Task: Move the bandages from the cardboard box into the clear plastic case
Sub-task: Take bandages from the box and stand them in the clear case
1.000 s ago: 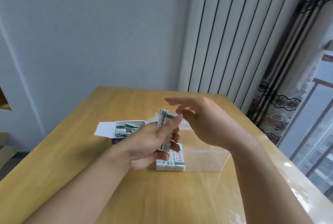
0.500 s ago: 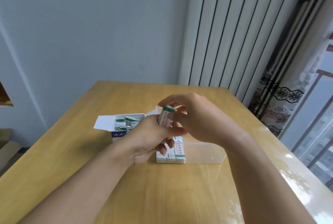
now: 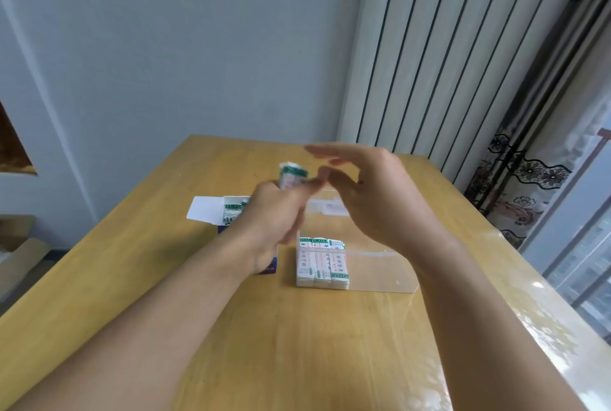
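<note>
My left hand [image 3: 274, 215] grips a small stack of white and green bandages [image 3: 291, 175], held upright above the table and blurred by motion. My right hand [image 3: 367, 192] hovers just right of that stack with straight, spread fingers and holds nothing. The open cardboard box [image 3: 228, 212] lies behind my left hand with more bandages inside. The clear plastic case [image 3: 380, 271] rests on the table below my hands. Three rows of bandages [image 3: 322, 261] stand at its left end.
The wooden table [image 3: 297, 344] has a glossy cover and ends close to the right at the curtain [image 3: 522, 179]. A white ribbed panel [image 3: 429, 46] and grey wall stand behind. A cardboard carton [image 3: 20, 252] sits on the floor at the left.
My right hand has let go of the stack's top and opened out to the right. My left hand keeps the stack and has shifted slightly left.
</note>
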{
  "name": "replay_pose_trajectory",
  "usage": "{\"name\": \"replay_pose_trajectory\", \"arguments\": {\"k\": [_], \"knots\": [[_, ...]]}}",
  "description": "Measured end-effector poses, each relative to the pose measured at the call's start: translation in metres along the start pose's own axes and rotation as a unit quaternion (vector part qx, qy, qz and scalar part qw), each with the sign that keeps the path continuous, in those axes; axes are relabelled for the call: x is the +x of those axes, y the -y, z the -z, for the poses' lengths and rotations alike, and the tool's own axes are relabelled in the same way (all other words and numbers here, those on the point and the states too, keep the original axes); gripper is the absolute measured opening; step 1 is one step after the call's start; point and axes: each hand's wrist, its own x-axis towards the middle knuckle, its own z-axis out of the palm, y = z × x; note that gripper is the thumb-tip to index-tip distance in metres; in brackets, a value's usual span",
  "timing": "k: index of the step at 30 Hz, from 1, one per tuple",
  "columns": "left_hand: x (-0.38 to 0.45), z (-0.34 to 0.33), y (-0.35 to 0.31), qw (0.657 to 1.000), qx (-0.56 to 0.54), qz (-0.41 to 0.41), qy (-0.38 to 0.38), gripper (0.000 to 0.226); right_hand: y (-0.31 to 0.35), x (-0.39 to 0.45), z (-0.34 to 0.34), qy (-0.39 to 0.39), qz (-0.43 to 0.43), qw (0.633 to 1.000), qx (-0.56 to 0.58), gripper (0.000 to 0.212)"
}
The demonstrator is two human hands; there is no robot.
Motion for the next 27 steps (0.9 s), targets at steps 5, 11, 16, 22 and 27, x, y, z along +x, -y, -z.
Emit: {"name": "replay_pose_trajectory", "arguments": {"k": [5,11,16,22,27], "knots": [[0.019,0.057,-0.024,0.989,-0.092,-0.03,-0.109,0.03,-0.011,0.004,-0.009,-0.021,-0.028,0.999,-0.031,0.024],[0.039,0.093,-0.005,0.963,-0.208,0.025,-0.168,0.033,-0.004,0.021,-0.058,0.028,-0.023,0.994,-0.104,0.016],[0.042,0.09,0.006,0.953,-0.238,0.026,-0.183,0.04,0.01,0.049,-0.097,0.077,0.016,0.972,-0.22,0.016],[0.046,0.093,0.007,0.949,-0.258,0.044,-0.175,0.039,0.016,0.059,-0.115,0.095,0.03,0.952,-0.289,0.01],[0.048,0.093,0.008,0.945,-0.273,0.052,-0.174,0.037,0.02,0.06,-0.122,0.151,0.011,0.954,-0.259,0.014]]}}
